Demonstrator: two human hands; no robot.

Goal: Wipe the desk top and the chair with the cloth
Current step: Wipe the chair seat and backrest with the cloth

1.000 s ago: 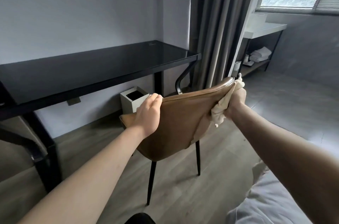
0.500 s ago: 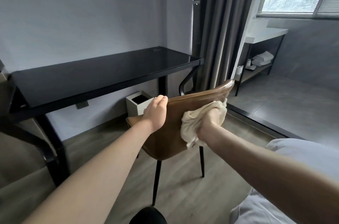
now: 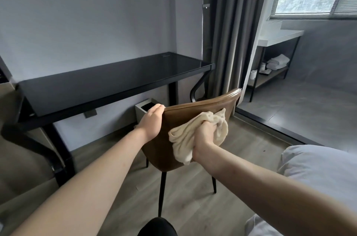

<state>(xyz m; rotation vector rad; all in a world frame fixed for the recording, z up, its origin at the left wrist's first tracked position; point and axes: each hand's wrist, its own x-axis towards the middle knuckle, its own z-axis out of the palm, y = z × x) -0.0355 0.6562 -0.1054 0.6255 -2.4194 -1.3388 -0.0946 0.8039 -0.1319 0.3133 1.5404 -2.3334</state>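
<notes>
A brown leather chair [image 3: 204,109] on thin black legs stands with its back toward me, in front of the black desk top [image 3: 108,79]. My left hand [image 3: 152,121] grips the top left edge of the chair back. My right hand [image 3: 203,135] holds a bunched cream cloth [image 3: 183,139] and presses it against the rear face of the chair back, below the top edge. The chair's seat is hidden behind the backrest.
A white waste bin [image 3: 140,109] stands under the desk behind the chair. Grey curtains [image 3: 231,29] hang to the right of the desk. A shelf unit with folded towels [image 3: 278,61] stands at the far right. White bedding [image 3: 318,170] fills the lower right corner.
My right hand has carried the cloth from the chair back's top right corner leftward and down across its rear face. The left hand kept its grip on the top edge.
</notes>
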